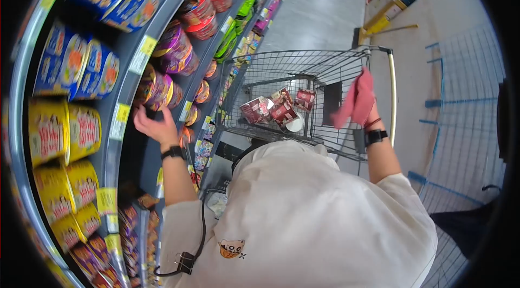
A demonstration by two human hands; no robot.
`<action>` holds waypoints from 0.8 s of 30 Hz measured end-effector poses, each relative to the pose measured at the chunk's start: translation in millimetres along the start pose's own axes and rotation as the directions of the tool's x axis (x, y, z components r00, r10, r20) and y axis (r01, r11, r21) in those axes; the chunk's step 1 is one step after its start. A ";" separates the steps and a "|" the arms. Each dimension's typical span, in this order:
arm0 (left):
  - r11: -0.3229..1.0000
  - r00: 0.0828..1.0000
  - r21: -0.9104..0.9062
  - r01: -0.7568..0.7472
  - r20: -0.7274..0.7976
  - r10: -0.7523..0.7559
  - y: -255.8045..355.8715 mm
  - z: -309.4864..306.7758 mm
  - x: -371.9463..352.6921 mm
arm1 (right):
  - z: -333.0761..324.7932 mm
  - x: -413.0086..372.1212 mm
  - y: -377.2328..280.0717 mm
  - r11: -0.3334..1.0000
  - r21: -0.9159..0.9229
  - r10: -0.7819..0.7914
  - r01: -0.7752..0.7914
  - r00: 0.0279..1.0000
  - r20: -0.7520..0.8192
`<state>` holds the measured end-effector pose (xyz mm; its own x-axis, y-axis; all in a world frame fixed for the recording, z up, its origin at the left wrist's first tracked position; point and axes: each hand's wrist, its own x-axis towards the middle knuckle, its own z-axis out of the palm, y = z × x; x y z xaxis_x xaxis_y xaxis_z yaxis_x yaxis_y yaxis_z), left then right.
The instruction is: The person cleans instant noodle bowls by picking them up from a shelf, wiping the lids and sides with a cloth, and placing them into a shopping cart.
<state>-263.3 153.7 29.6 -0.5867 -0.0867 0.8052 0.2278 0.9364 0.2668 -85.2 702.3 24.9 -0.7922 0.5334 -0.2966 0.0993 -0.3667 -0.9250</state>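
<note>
Where pink fabric (356, 99) (edge blurred) covers right hand (374, 115), grip unclear.

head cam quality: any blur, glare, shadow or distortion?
Head view: strong fisheye, shelf edges bowed and corners black; head view: soft glare on the glossy floor; head view: deep shadow in the shelf gap below the left hand; head view: pink fabric smeared at its lower left, probably motion blur.
</note>
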 end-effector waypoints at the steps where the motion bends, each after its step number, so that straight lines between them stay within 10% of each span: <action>1: 0.981 0.984 -0.080 -0.176 0.016 0.178 -2.4 6.5 -16.8 | -45.4 18.2 8.0 0.956 -0.285 -0.105 0.073 0.990 -0.099; 2: 0.965 0.927 -0.258 0.046 0.371 0.055 2.0 4.2 -41.8 | -83.1 25.0 4.1 0.761 -0.648 -0.227 0.034 0.949 -0.217; 3: 0.956 0.694 -0.268 -0.119 0.666 0.273 -17.9 22.7 -77.6 | -106.6 24.8 3.0 0.443 -0.892 -0.370 -0.087 0.889 -0.271; 5: 0.899 0.287 -0.433 -0.064 0.855 0.432 3.7 33.9 -116.7 | -99.1 -7.0 -22.6 -0.025 -0.958 -0.519 -0.285 0.823 -0.231; 7: 0.889 0.204 -0.419 -0.184 0.869 0.451 11.3 43.2 -162.9 | -87.0 -30.0 -34.1 -0.044 -0.886 -0.449 -0.461 0.802 -0.395; 10: 0.854 -0.095 -0.464 -0.235 0.885 0.455 3.1 75.7 -213.6 | -81.9 -61.3 -46.8 0.329 -0.482 0.203 -0.812 0.560 -0.803; 11: 0.819 -0.142 -0.513 -0.258 0.858 0.493 -2.4 92.0 -230.5 | -94.2 -74.7 -22.7 0.433 -0.483 0.159 -0.761 0.592 -0.790; 12: 0.823 -0.214 -0.523 -0.222 0.849 0.483 1.1 105.3 -237.2 | -123.7 -74.8 -2.8 -0.201 -0.634 -0.162 -0.746 0.664 -0.730; 13: 0.809 -0.302 -0.525 -0.263 0.841 0.448 2.8 118.2 -244.2 | -168.5 -69.7 21.4 -0.255 -0.611 -0.223 -0.750 0.660 -0.717; 21: 0.529 -0.644 -0.773 -0.351 0.609 0.462 41.7 181.0 -213.4 | -182.9 -44.4 12.4 -0.239 -0.542 -0.183 -0.806 0.585 -0.790; 24: 0.630 -0.600 -0.702 -0.333 0.673 0.432 55.4 199.5 -216.6 | -186.0 -19.6 3.5 -0.289 -0.535 -0.213 -0.794 0.599 -0.772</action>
<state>-278.7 292.2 -235.6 -0.0724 0.6856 -0.7243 0.8841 0.3803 0.2716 42.7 832.4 -16.7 -0.0304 0.9860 -0.1637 0.9224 0.0907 0.3754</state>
